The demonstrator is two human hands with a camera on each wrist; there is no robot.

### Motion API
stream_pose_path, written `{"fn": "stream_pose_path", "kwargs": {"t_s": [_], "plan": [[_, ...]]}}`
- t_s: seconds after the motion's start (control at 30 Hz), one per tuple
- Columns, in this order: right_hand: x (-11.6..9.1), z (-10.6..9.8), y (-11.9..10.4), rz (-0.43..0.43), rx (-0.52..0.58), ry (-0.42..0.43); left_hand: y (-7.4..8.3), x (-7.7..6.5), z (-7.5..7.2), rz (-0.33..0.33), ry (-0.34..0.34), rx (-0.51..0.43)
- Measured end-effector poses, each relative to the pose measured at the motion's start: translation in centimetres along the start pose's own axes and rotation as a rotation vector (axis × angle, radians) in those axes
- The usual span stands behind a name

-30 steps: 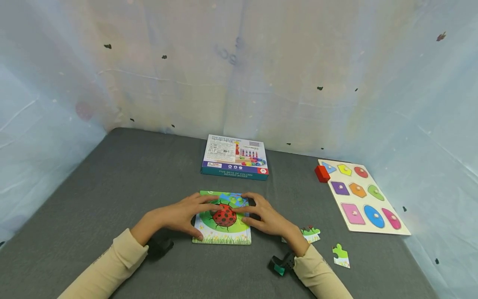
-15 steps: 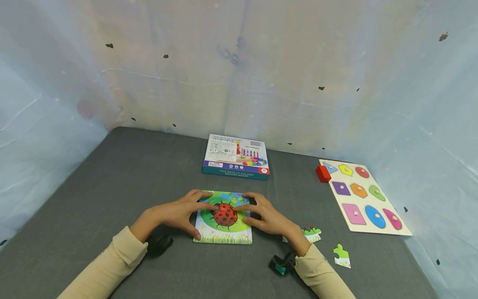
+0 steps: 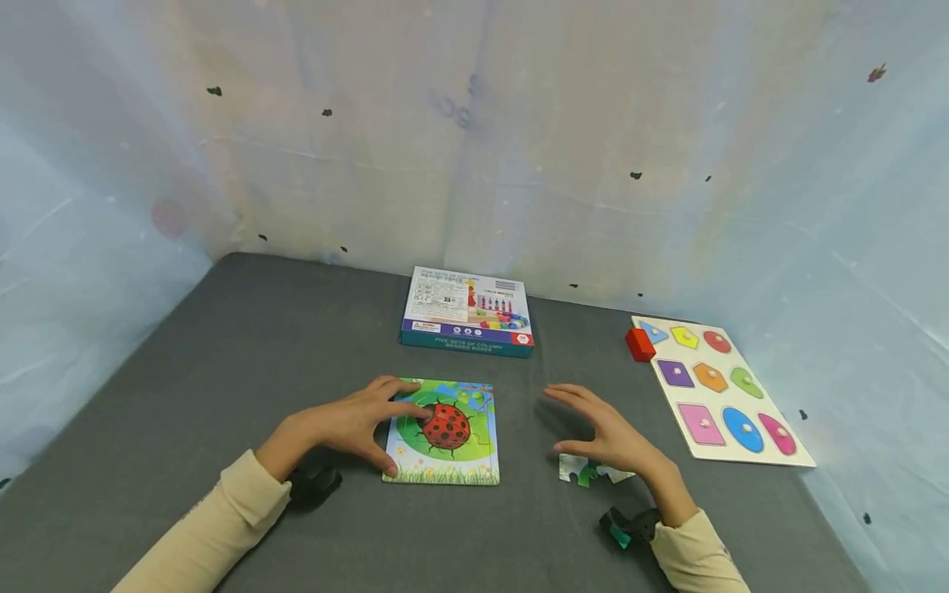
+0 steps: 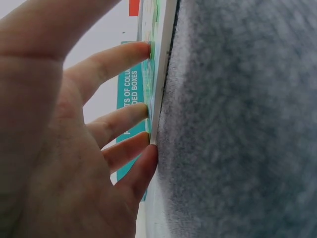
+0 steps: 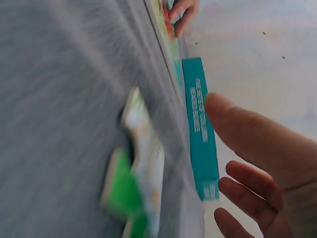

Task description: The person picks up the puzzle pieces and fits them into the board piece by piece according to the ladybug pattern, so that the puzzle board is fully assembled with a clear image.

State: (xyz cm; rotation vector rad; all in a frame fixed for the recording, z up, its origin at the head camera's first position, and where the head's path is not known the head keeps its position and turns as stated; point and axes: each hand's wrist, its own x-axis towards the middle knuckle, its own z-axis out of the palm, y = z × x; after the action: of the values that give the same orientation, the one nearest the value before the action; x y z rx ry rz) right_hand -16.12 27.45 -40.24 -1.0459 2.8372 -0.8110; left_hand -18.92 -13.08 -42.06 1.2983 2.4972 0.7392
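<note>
A square ladybug jigsaw puzzle (image 3: 474,473) lies in its board at the middle of the table. My left hand (image 3: 352,424) rests over its left side, fingers spread, with the thumb at the lower left corner. In the left wrist view the fingertips (image 4: 142,49) touch the puzzle's face and edge. To the right, my right hand (image 3: 611,432) is held above the table, fingers apart and nothing between them. Loose jigsaw pieces (image 3: 572,467) lie just under it, partly covered by the hand; the right wrist view shows a white and green piece (image 5: 121,186), blurred.
Behind the puzzle lies a flat teal and white beaded toy box (image 3: 467,313). At the right stands a wooden shape board (image 3: 730,449) with knobbed coloured shapes. Against its left edge sits a red block (image 3: 640,345). Plastic sheeting (image 3: 474,165) hangs behind the grey-covered table.
My right hand has left the puzzle and moved right, over the loose pieces. Its forearm now covers the single green piece. My left hand has stayed on the puzzle.
</note>
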Motion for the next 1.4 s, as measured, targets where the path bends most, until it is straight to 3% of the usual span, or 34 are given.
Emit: {"fn": "stream_pose_path", "kwargs": {"t_s": [0.37, 0.53, 0.73, 1.17, 1.4], "plan": [[-4.8, 0.5, -0.1, 0.130, -0.085, 0.039, -0.1, -0.1, -0.1, 0.015, 0.007, -0.001], [-5.7, 1.1, 0.0, 0.106, -0.103, 0.095, -0.2, -0.1, -0.1, 0.010, 0.006, 0.003], [-6.0, 2.1, 0.5, 0.022, -0.142, 0.133, -0.3, 0.0, -0.1, -0.018, 0.010, -0.006], [-5.8, 2.4, 0.3, 0.030, -0.097, 0.139, -0.4, 0.0, 0.0, -0.030, 0.027, -0.004], [-4.6, 2.4, -0.4, 0.022, -0.092, 0.156, -0.4, 0.1, 0.0, -0.045, 0.021, -0.009]]}}
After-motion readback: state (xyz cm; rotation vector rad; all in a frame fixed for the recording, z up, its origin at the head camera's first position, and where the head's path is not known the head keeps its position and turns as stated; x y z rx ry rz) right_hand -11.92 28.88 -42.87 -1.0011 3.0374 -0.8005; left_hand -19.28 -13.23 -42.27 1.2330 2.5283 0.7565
